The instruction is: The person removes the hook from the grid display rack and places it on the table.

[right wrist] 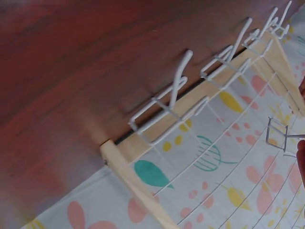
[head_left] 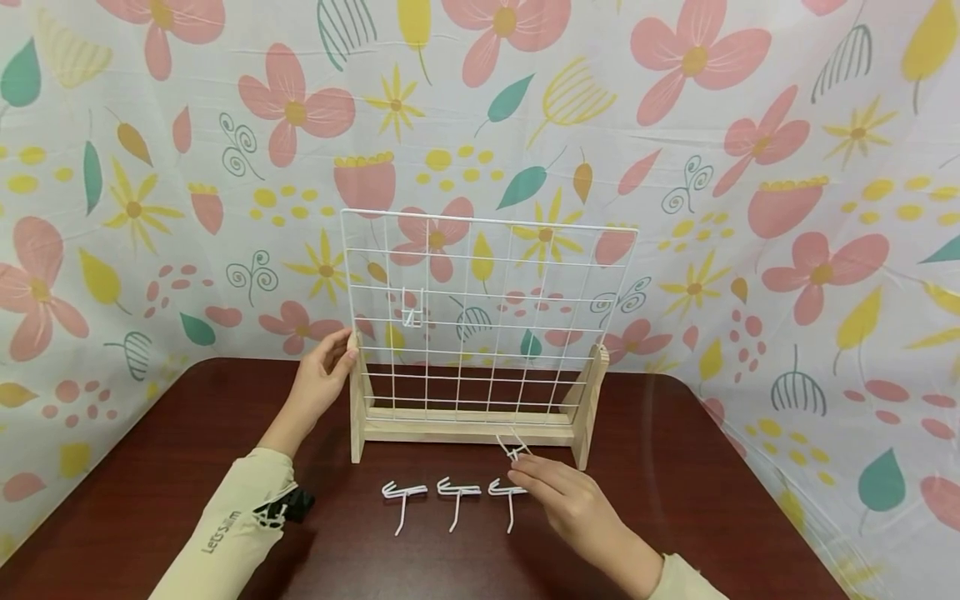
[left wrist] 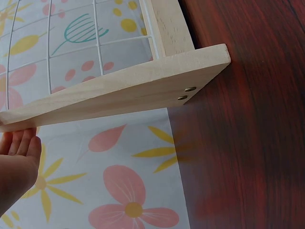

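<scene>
Dark table (head_left: 150, 467) bears a rack (head_left: 480, 317); left hand (head_left: 322, 379) rests open-fingered on its post; right hand (head_left: 570, 500) pinches a hook (head_left: 513, 450); only the head view shows this pinch.

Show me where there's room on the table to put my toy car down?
Bare table lies right of the wooden stand, and left of the left hand. It's crowded in front: three white hooks lie beside the right hand, which pinches a fourth.

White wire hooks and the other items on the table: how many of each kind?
White wire hooks: 5 (three lying on the table, one in the right hand, one on the grid)
Wire grid panel: 1
Wooden stand: 1
Total: 7
</scene>
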Available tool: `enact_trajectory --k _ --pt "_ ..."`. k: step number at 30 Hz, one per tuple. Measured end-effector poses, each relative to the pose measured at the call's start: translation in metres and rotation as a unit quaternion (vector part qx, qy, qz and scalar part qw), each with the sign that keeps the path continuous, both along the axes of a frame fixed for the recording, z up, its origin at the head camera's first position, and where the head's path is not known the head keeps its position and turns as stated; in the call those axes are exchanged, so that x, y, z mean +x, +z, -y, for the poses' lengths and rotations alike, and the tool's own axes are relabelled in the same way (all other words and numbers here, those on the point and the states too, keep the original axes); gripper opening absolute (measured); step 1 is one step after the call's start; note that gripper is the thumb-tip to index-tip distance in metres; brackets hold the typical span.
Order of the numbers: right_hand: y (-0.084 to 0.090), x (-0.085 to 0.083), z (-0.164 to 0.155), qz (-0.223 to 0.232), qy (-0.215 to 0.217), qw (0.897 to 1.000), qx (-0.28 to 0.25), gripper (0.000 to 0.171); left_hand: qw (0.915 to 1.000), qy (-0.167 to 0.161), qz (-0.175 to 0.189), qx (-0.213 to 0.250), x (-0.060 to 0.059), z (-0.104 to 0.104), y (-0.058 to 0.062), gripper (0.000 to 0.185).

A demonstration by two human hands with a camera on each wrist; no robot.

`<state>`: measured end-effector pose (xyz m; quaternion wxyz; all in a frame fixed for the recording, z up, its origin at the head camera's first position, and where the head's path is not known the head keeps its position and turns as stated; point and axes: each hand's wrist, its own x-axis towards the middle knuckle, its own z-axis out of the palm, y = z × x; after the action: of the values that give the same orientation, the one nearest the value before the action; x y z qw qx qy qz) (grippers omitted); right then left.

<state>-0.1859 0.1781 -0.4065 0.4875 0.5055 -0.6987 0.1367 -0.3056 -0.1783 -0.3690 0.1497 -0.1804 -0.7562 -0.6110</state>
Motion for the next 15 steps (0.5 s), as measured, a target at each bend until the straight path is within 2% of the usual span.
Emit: enact_trajectory --k 5,11,15 --pt "-0.002 0.004 -0.011 -0.007 -0.003 1.0 0.019 0.033 1.0 0.001 0.0 -0.002 -0.001 0.0 0.0 0.045" --pt "-0.007 0.01 -0.025 0.007 -0.015 0.999 0.048 0.044 1.0 0.002 0.002 -0.006 0.0 0.0 -0.001 0.045" --pt "-0.01 0.013 -0.031 0.015 -0.018 0.998 0.06 0.036 1.0 0.005 0.0 -0.007 0.0 0.0 -0.001 0.045"
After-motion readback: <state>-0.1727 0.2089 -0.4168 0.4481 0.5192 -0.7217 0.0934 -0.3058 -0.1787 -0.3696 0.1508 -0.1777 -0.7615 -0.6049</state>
